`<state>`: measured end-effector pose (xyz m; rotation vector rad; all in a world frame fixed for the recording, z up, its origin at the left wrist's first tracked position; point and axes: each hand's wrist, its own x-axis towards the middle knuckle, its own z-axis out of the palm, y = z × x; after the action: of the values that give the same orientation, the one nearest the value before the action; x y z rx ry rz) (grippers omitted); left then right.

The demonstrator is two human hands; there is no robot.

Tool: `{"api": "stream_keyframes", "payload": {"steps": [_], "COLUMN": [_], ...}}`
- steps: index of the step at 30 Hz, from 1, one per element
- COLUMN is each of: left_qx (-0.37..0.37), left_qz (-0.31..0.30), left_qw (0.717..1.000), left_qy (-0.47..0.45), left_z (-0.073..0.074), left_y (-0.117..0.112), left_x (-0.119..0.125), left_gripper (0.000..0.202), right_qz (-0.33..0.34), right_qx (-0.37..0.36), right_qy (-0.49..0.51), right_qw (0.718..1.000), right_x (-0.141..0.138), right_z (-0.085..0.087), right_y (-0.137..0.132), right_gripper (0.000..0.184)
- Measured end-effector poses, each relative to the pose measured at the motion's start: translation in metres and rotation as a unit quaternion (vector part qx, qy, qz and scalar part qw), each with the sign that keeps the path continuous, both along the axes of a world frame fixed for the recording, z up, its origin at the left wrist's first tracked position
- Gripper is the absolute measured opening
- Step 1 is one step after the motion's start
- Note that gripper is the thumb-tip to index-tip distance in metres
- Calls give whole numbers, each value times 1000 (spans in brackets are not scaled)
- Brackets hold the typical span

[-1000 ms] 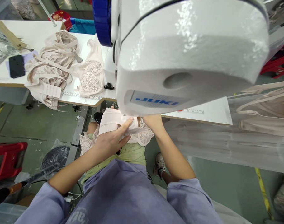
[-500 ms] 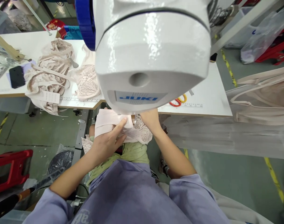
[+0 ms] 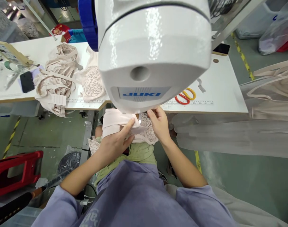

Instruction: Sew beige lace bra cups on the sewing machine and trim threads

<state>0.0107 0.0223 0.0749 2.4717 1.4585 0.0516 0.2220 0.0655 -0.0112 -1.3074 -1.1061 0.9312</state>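
Observation:
A pale pink bra with lace cups lies under the head of a white sewing machine, above my lap. My left hand holds its smooth band, thumb on top and the other fingers partly hidden at the cloth. Just right of the presser foot, my right hand is closed in a pinch beside the lace cup. What its fingertips hold is too small to make out. The machine head hides the needle.
On the white table lie a pile of pale bras, a black phone, red-and-yellow-handled scissors and another phone. More bras lie on a grey surface at right. A red stool stands at lower left.
My right hand has come out from under the machine head, with its thumb and fingers now showing in a pinch. My left hand stays on the bra. The whole view has shifted slightly.

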Motion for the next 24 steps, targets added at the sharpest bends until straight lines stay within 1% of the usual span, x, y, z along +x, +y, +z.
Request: {"api": "stream_keyframes", "payload": {"steps": [6, 11, 14, 15, 19, 21, 24], "left_qx": [8, 6, 22, 33, 80, 94, 97], "left_qz": [0, 0, -3, -2, 10, 6, 4], "left_qw": [1000, 1000, 1000, 999, 995, 994, 993], "left_qy": [-5, -1, -21, -33, -64, -61, -60], "left_z": [-3, -6, -9, -11, -18, -22, -28], "left_y": [-1, -3, -4, -5, -8, -9, -11], "left_x": [5, 5, 4, 4, 1, 0, 0], "left_gripper": [59, 61, 61, 65, 92, 98, 98], "right_qz": [24, 54, 60, 60, 50, 41, 32], "right_qx": [-1, 20, 34, 35, 31, 18, -1], "right_qy": [13, -23, -45, -51, -94, -120, -137], "right_qw": [1000, 998, 997, 996, 994, 992, 990], "right_x": [-6, -9, -10, -11, -14, -16, -21], "right_z": [7, 14, 19, 21, 26, 28, 30], "right_y": [-14, -21, -24, -25, -28, -29, -32], "right_gripper": [26, 26, 25, 24, 26, 29, 33]}}
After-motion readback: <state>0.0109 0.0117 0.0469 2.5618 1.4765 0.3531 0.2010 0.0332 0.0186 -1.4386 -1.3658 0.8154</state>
